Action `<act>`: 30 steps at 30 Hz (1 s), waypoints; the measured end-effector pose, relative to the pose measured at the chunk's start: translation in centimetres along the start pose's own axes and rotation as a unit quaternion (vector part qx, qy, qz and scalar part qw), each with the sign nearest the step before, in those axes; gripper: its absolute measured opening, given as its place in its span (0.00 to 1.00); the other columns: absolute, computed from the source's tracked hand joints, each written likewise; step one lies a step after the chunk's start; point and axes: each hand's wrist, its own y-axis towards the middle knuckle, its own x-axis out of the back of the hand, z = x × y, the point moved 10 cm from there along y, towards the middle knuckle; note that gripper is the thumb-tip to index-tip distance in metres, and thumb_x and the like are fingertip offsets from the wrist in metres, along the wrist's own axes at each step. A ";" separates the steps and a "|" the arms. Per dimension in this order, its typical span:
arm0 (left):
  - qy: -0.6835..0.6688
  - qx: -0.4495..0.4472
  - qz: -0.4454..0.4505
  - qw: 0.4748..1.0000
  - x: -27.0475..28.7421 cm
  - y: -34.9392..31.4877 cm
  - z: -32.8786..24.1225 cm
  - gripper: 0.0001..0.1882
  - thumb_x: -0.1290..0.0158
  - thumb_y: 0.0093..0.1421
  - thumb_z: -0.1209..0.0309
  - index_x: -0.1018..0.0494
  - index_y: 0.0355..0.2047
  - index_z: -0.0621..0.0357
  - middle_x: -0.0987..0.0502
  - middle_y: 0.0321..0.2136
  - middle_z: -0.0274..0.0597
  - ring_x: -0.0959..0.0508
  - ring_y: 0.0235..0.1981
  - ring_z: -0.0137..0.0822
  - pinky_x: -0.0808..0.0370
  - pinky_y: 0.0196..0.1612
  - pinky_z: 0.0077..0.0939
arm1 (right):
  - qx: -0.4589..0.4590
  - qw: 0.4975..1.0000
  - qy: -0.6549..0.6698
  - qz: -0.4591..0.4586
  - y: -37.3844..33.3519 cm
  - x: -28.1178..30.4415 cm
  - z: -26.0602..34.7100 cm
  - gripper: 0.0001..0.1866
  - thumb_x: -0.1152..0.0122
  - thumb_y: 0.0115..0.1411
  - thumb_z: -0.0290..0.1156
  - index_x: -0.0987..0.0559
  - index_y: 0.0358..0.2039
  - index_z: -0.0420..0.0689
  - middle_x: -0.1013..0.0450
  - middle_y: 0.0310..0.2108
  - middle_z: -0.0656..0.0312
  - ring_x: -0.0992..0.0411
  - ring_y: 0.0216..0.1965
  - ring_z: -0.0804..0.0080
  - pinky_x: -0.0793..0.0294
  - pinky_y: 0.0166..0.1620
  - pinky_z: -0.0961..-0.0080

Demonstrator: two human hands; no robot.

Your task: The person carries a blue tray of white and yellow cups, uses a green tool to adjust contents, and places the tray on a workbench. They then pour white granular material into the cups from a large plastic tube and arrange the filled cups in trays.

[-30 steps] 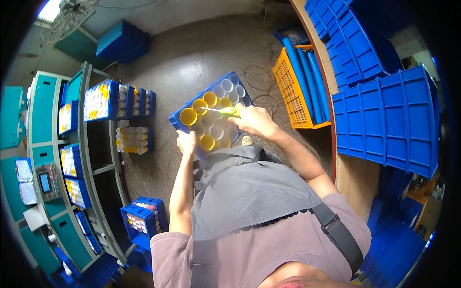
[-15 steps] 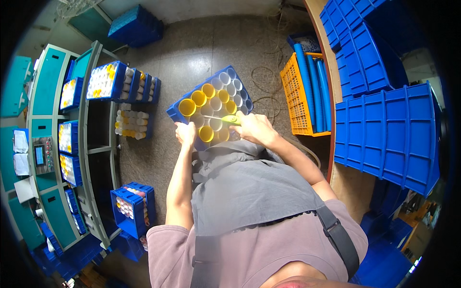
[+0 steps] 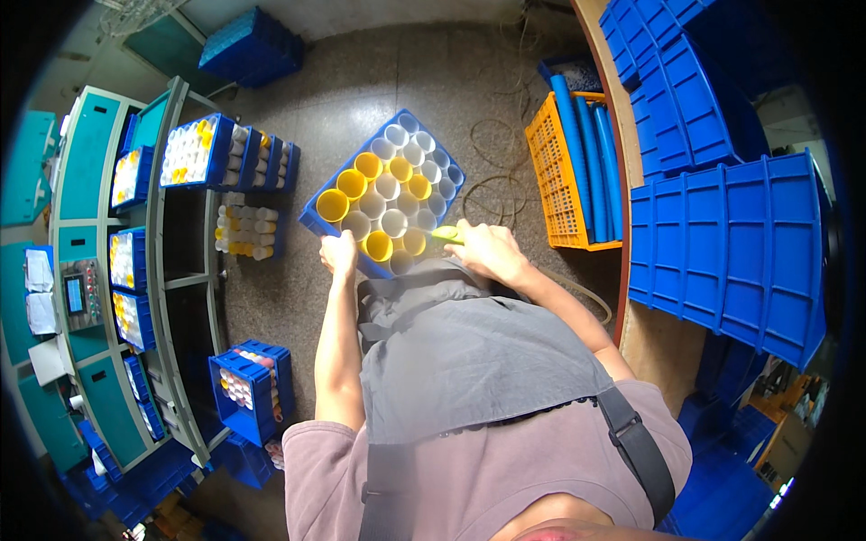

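In front of my body is a blue crate [image 3: 307,220], packed with rows of open-ended tubes, some yellow [image 3: 332,206] and others white [image 3: 392,223]. My left hand [image 3: 340,254] is closed on its near-left edge. A yellow-green tool that looks like an air blow gun [image 3: 447,234] is in my right hand [image 3: 488,251], beside the crate's near-right side. Its front end points left toward the tubes; the thin nozzle cannot be made out now. The fingers of my right hand are wrapped round its handle.
Left, a rack [image 3: 187,279] carries blue crates of tubes, with a stack of tubes [image 3: 245,230] beside it. Right, an orange basket [image 3: 546,171] holds blue rolls, near large blue bins [image 3: 722,257]. Hose loops [image 3: 492,194] lie on the floor; another hose [image 3: 603,302] curves behind my right arm.
The crate has shifted left and turned a little, its far end rising in view. My left hand has moved left with it. The air blow gun has dropped slightly nearer me, off the tubes.
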 end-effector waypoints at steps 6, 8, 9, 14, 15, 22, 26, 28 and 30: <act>-0.045 -0.049 -0.039 0.997 3.4 0.5 0.0 0.28 0.41 0.55 0.60 0.25 0.53 0.65 0.18 0.44 0.64 0.19 0.49 0.59 0.26 0.55 0.46 | -0.073 0.994 -0.028 -0.074 5.1 3.0 -3.6 0.24 0.40 0.65 0.49 0.25 0.44 0.39 0.19 0.30 0.45 0.18 0.35 0.46 0.19 0.38 0.53; -0.074 -0.054 -0.026 0.995 3.8 1.4 0.2 0.27 0.41 0.56 0.60 0.24 0.52 0.65 0.18 0.42 0.63 0.18 0.47 0.57 0.25 0.53 0.45 | -0.090 0.992 -0.043 -0.080 7.5 4.0 -4.8 0.24 0.40 0.64 0.50 0.24 0.43 0.39 0.19 0.31 0.45 0.18 0.35 0.47 0.18 0.39 0.53; -0.088 -0.058 -0.031 0.994 4.1 1.9 0.3 0.25 0.40 0.57 0.59 0.21 0.47 0.69 0.16 0.37 0.62 0.16 0.42 0.53 0.24 0.49 0.43 | -0.102 0.990 -0.046 -0.081 8.7 4.5 -5.5 0.24 0.40 0.64 0.51 0.24 0.43 0.39 0.19 0.31 0.45 0.18 0.35 0.46 0.18 0.40 0.53; -0.104 -0.039 0.004 0.994 3.6 7.5 0.0 0.24 0.38 0.57 0.58 0.19 0.37 0.75 0.16 0.32 0.60 0.15 0.36 0.47 0.23 0.44 0.42 | -0.202 0.975 -0.025 -0.088 15.9 8.1 -8.4 0.28 0.45 0.65 0.54 0.22 0.48 0.40 0.19 0.40 0.41 0.21 0.46 0.42 0.24 0.50 0.47; -0.105 -0.052 -0.001 0.993 3.7 8.8 -0.5 0.25 0.38 0.57 0.58 0.19 0.37 0.75 0.16 0.32 0.60 0.15 0.36 0.47 0.24 0.44 0.42 | -0.209 0.974 -0.030 -0.081 17.7 8.8 -8.4 0.28 0.45 0.65 0.54 0.22 0.48 0.40 0.20 0.40 0.41 0.21 0.46 0.42 0.24 0.50 0.47; -0.191 -0.072 0.042 0.978 5.3 21.1 -5.4 0.23 0.38 0.57 0.58 0.19 0.36 0.74 0.16 0.29 0.52 0.18 0.30 0.40 0.24 0.39 0.37 | -0.284 0.956 -0.068 -0.033 27.0 13.0 -8.1 0.29 0.44 0.63 0.56 0.20 0.50 0.44 0.19 0.44 0.46 0.21 0.48 0.45 0.25 0.52 0.53; -0.221 -0.058 0.083 0.970 5.4 26.2 -7.2 0.21 0.38 0.58 0.60 0.19 0.35 0.74 0.16 0.29 0.47 0.20 0.30 0.35 0.24 0.38 0.36 | -0.298 0.953 -0.033 0.039 31.3 13.5 -7.2 0.29 0.43 0.62 0.58 0.17 0.47 0.44 0.19 0.44 0.45 0.21 0.48 0.47 0.24 0.50 0.53; -0.218 -0.016 0.103 0.970 5.0 27.9 -7.2 0.21 0.38 0.58 0.61 0.20 0.34 0.74 0.17 0.28 0.45 0.21 0.30 0.33 0.25 0.38 0.35 | -0.298 0.953 -0.033 0.052 32.8 13.8 -6.2 0.28 0.44 0.62 0.57 0.17 0.46 0.44 0.19 0.42 0.44 0.21 0.46 0.47 0.23 0.48 0.52; -0.229 -0.030 0.102 0.968 5.4 29.3 -8.2 0.20 0.38 0.58 0.61 0.19 0.34 0.73 0.17 0.28 0.45 0.20 0.29 0.33 0.24 0.37 0.34 | -0.287 0.955 -0.049 0.056 34.0 14.3 -4.8 0.28 0.44 0.62 0.57 0.17 0.46 0.43 0.19 0.42 0.43 0.21 0.46 0.47 0.23 0.48 0.53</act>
